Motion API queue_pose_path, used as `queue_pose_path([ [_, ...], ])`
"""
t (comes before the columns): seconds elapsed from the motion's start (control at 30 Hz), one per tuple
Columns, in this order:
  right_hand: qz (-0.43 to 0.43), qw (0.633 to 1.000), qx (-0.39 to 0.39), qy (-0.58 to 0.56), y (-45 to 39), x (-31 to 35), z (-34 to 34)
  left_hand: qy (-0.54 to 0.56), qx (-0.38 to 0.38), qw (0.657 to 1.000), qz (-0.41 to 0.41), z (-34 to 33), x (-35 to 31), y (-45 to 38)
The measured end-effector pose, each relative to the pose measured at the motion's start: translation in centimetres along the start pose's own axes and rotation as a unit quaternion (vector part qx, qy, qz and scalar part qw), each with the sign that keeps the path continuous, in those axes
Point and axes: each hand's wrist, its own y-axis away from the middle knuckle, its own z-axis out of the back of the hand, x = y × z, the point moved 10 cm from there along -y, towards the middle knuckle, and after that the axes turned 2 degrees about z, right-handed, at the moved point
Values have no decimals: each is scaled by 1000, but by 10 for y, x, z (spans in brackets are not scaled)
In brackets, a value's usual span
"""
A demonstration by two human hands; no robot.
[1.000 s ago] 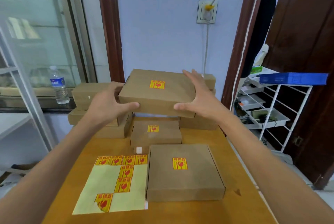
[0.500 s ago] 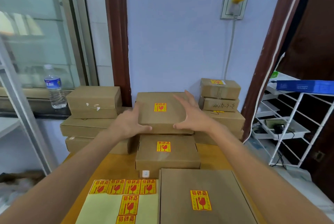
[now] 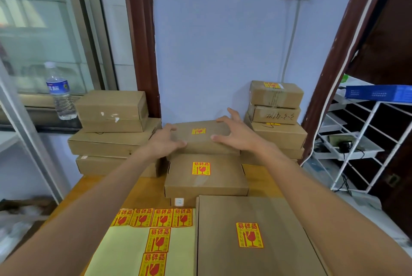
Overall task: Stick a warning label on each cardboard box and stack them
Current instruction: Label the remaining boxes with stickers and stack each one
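1. Gripping brown cardboard box with yellow-red label [image 3: 201,136] at frame centre: left hand [image 3: 163,143] and right hand [image 3: 237,134], fingers curled on its ends.
2. Box sits against wall, behind second labelled cardboard box [image 3: 206,175].
3. Yellow label sheet [image 3: 142,244] lower left on wooden table [image 3: 89,188].

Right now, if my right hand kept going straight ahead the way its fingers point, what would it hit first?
Probably the blue wall behind the box that your right hand holds. The right-hand stack sits just beside that path; depth is hard to judge.
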Motion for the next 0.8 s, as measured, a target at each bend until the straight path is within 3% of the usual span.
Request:
queue_pose_path([
  [0.13, -20, 997, 58, 50, 4, -14, -30, -49, -2, 999, 22, -12, 4, -7],
  [0.27, -15, 994, 80, 75, 3, -11, -40, -163, 54, 985, 27, -27, -1, -6],
  [0.33, -3, 999, 27, 39, 8, -1, -19, -170, 27, 985, 10, -17, -14, 3],
  [0.4, 10, 998, -57, 24, 34, 6, 16, -147, -73, 986, -41, 11, -33, 29],
  [0.5, 30, 986, -150, 63, 116, 9, 51, -69, -156, 978, -120, 29, -39, 122],
  [0.57, 13, 986, -153, 64, 181, 1, 50, -40, -110, 987, -111, 12, -24, 187],
  [0.67, -81, 993, -64, 62, 252, -21, 20, -2, 25, 998, -55, -38, 1, 237],
  [0.8, -164, 984, -9, -68, 301, -37, -14, -1, 93, 994, -53, -83, -6, 251],
])
